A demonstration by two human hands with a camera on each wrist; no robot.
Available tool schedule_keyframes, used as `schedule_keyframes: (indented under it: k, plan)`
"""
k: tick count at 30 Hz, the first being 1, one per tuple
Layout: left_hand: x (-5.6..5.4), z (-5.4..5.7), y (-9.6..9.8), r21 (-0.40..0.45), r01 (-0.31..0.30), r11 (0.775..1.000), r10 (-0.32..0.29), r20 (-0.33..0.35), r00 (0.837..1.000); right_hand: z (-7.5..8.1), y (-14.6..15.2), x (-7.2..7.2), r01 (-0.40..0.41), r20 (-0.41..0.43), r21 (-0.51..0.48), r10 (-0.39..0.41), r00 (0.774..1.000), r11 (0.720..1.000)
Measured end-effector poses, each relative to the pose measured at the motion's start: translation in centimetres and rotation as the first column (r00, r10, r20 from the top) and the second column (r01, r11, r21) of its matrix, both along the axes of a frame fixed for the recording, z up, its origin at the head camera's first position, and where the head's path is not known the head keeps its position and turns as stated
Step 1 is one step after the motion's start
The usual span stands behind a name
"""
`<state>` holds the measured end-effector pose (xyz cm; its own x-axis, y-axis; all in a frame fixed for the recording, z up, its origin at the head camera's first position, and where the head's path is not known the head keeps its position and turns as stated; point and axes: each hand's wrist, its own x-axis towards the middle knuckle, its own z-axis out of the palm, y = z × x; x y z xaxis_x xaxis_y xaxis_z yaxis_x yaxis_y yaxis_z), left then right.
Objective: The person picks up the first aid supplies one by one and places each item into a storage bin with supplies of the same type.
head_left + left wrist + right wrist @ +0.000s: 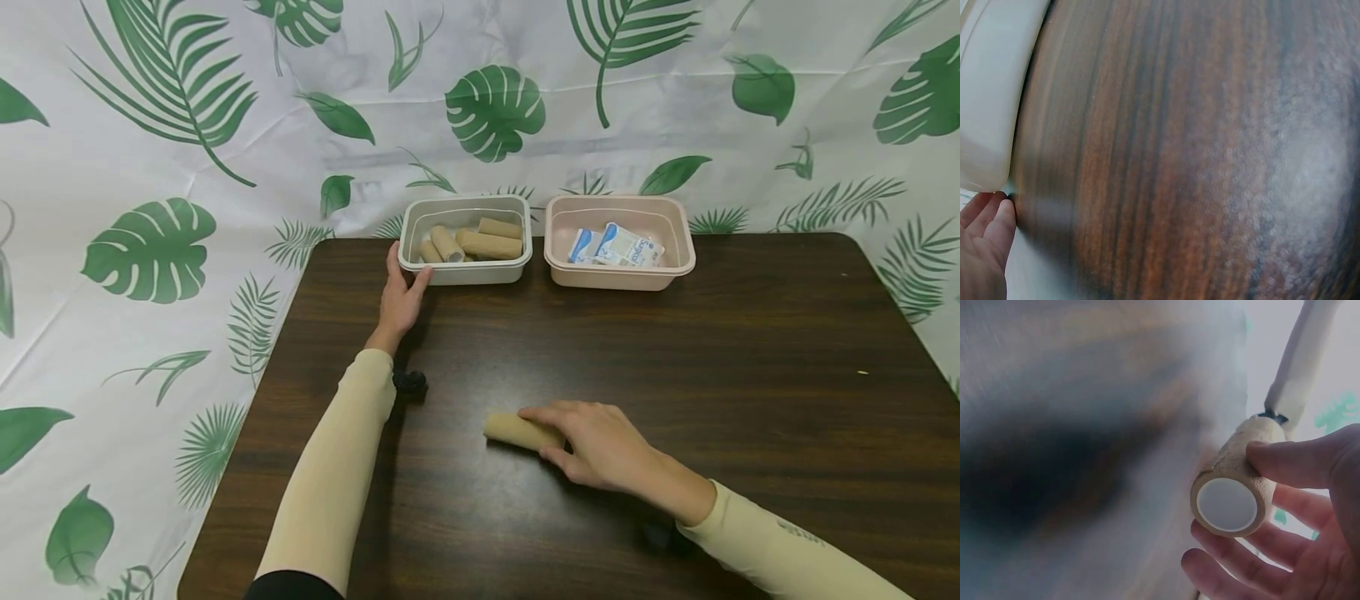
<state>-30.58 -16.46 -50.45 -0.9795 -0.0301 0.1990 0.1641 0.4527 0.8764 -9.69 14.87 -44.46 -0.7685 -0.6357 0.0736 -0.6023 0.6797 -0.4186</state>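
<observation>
My right hand point(600, 446) holds a tan bandage roll point(510, 428) over the front middle of the table, thumb on one side and fingers on the other. In the right wrist view the bandage roll point(1235, 465) shows a wrinkled, textured surface and a round white core at its near end. At the back, my left hand point(401, 300) grips the left front corner of an off-white plastic bin point(480, 273), its thumb at the front wall. Several similar tan rolls point(491, 245) lie in that bin. The left wrist view catches only the fingertips point(1002, 222) by the bin's corner.
A pink plastic bin point(611, 278) stands just right of the off-white one, holding white-and-blue printed packets point(626, 247). Both are near the back edge of the dark wooden table point(750, 358). Behind it hangs a white leaf-print sheet point(540, 167).
</observation>
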Motion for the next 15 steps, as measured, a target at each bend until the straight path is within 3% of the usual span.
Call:
schedule_keyframes:
  k: [8,15]
  plan:
    - [0.1,0.0,0.0,0.007,-0.002,1.0,0.002,-0.017,1.0,1.1,-0.5,-3.4,0.045,-0.032,-0.027,-0.045,0.998,0.999]
    - [0.1,0.0,0.0,0.001,-0.004,1.0,0.004,-0.012,1.0,1.3,-2.3,-7.3,0.102,-0.018,-0.081,-0.104,0.994,0.991]
